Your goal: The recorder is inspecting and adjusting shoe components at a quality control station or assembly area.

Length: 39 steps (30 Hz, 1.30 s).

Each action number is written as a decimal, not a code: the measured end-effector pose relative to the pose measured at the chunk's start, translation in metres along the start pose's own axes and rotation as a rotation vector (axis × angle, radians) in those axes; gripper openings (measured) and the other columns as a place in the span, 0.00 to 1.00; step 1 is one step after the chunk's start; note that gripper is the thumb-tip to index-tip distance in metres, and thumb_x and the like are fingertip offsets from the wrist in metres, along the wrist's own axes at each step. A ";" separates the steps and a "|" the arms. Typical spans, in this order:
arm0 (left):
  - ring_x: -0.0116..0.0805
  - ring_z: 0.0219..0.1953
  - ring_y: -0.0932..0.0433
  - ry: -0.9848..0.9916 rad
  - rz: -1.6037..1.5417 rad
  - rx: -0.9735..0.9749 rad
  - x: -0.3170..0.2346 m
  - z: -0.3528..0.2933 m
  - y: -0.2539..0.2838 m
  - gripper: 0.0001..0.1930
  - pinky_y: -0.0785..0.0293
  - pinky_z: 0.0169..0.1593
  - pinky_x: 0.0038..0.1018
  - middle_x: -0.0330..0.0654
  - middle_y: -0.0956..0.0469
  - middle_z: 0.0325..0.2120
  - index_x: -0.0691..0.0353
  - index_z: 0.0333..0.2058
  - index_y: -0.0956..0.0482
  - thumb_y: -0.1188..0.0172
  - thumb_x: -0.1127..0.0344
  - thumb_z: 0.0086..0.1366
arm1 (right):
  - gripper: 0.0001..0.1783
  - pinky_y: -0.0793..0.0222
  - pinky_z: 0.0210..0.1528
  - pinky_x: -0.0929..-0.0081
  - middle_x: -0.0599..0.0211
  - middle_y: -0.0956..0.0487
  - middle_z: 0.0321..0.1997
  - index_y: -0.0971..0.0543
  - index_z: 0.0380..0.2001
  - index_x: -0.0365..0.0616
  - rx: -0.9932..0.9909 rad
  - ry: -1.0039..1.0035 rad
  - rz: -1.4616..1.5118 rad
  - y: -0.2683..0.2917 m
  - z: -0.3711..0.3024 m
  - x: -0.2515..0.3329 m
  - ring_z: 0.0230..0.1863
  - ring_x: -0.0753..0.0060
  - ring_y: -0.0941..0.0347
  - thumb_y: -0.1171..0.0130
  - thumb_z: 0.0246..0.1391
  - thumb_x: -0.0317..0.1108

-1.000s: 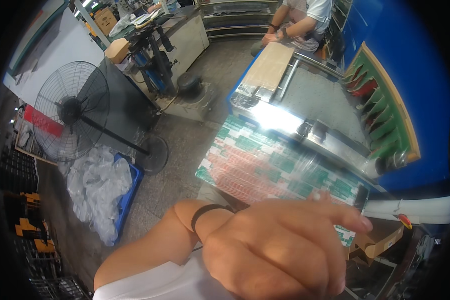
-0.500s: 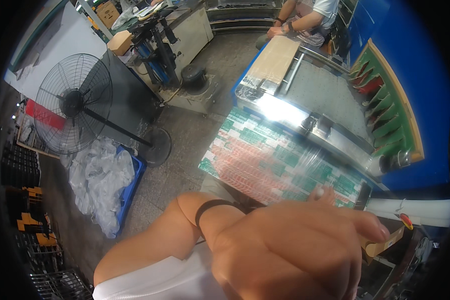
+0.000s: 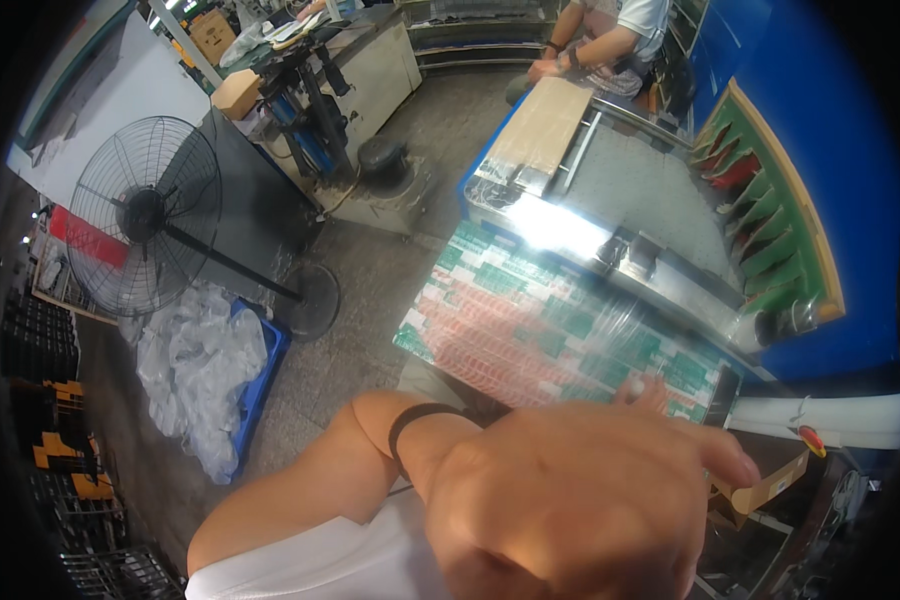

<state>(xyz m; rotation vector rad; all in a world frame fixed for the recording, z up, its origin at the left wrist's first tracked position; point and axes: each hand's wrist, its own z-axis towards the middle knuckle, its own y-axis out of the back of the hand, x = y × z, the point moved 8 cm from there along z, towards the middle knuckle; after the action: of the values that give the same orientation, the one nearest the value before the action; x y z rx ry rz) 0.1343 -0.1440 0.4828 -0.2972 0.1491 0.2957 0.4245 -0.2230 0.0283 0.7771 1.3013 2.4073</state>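
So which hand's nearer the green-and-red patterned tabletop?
Right hand: partly visible over the patterned tabletop, contact unclear. Left hand: raised higher, close to the camera.

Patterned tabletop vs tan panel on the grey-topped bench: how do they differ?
The tabletop is printed in green, reddish and white; the panel is plain tan. The tabletop looks broader; the panel is a narrower strip. The tabletop is nearer the camera; the panel lies farther off, along one side of the grey-topped bench. Both look flat.
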 end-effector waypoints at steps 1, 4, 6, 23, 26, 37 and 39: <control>0.36 0.38 0.15 -0.036 0.024 0.039 -0.005 0.004 -0.001 0.04 0.27 0.71 0.55 0.34 0.16 0.32 0.53 0.34 0.13 0.25 0.68 0.67 | 0.25 0.49 0.80 0.37 0.48 0.26 0.73 0.20 0.61 0.44 0.008 0.005 0.016 0.001 0.000 0.001 0.76 0.38 0.35 0.33 0.69 0.47; 0.35 0.41 0.15 0.355 -0.062 -0.063 0.001 0.007 -0.007 0.05 0.27 0.71 0.55 0.33 0.16 0.32 0.54 0.34 0.12 0.24 0.69 0.64 | 0.25 0.49 0.79 0.37 0.48 0.26 0.72 0.20 0.61 0.44 0.004 0.006 0.028 0.004 0.002 0.003 0.76 0.38 0.35 0.33 0.68 0.47; 0.34 0.44 0.15 0.455 -0.116 -0.245 0.015 0.001 0.001 0.05 0.26 0.71 0.56 0.32 0.16 0.33 0.54 0.34 0.12 0.23 0.69 0.63 | 0.25 0.49 0.80 0.37 0.48 0.26 0.72 0.20 0.61 0.44 0.002 0.003 0.027 0.005 0.002 0.004 0.76 0.38 0.35 0.33 0.69 0.47; 0.43 0.38 0.14 0.076 -0.182 -0.129 0.017 -0.008 -0.007 0.13 0.22 0.63 0.61 0.42 0.18 0.28 0.62 0.35 0.14 0.32 0.57 0.73 | 0.25 0.49 0.79 0.34 0.47 0.27 0.73 0.20 0.61 0.43 -0.052 0.032 0.001 0.002 0.001 0.002 0.76 0.38 0.36 0.32 0.69 0.45; 0.43 0.38 0.12 0.242 -0.275 0.121 0.023 -0.014 -0.026 0.12 0.21 0.62 0.60 0.41 0.16 0.26 0.61 0.33 0.11 0.29 0.58 0.70 | 0.25 0.49 0.79 0.34 0.47 0.26 0.72 0.20 0.61 0.43 -0.010 0.010 0.003 0.000 -0.001 0.001 0.77 0.37 0.36 0.32 0.68 0.45; 0.55 0.41 0.13 0.093 -0.009 -0.015 0.011 -0.013 0.000 0.17 0.19 0.59 0.61 0.55 0.15 0.40 0.72 0.48 0.17 0.38 0.59 0.78 | 0.25 0.50 0.80 0.35 0.48 0.26 0.72 0.20 0.60 0.44 -0.012 0.006 0.030 0.003 0.000 0.003 0.76 0.37 0.35 0.31 0.67 0.45; 0.51 0.39 0.12 0.035 0.138 -0.074 0.001 -0.010 -0.006 0.13 0.18 0.58 0.59 0.50 0.15 0.33 0.67 0.39 0.14 0.34 0.60 0.73 | 0.25 0.50 0.80 0.36 0.48 0.26 0.72 0.20 0.60 0.44 -0.007 -0.001 0.038 0.002 0.001 0.002 0.76 0.38 0.35 0.31 0.67 0.45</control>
<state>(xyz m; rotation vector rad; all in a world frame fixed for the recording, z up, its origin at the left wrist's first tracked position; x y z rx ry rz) 0.1357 -0.1518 0.4749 -0.3661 0.1936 0.4338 0.4234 -0.2225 0.0310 0.8085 1.2884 2.4391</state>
